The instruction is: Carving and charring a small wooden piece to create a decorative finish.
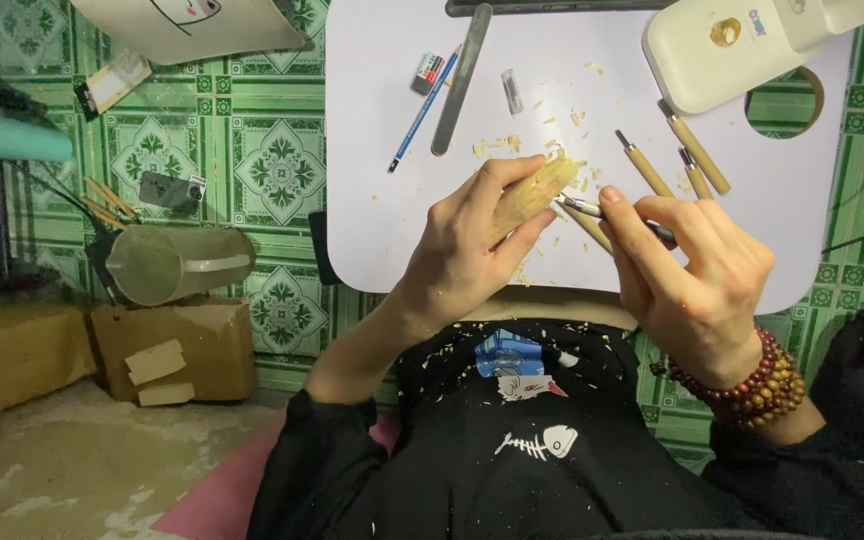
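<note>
We are in the middle of carving: our left hand [472, 235] is clenched around a pale wooden block [537, 190], holding it just above the near edge of the white bench [392, 150]. Our right hand [697, 270] grips a slim carving knife [592, 209] like a pen, its metal tip touching the block's right end. Wood shavings [497, 146] lie scattered on the bench and on our dark shirt. Three spare wooden-handled gouges [687, 158] rest just beyond, with a pencil [424, 108] and a long file [460, 80] farther left. As we judge it, the next cut calls for a steady left grip, fingers kept clear of the blade's path, and a short, shallow stroke.
</note>
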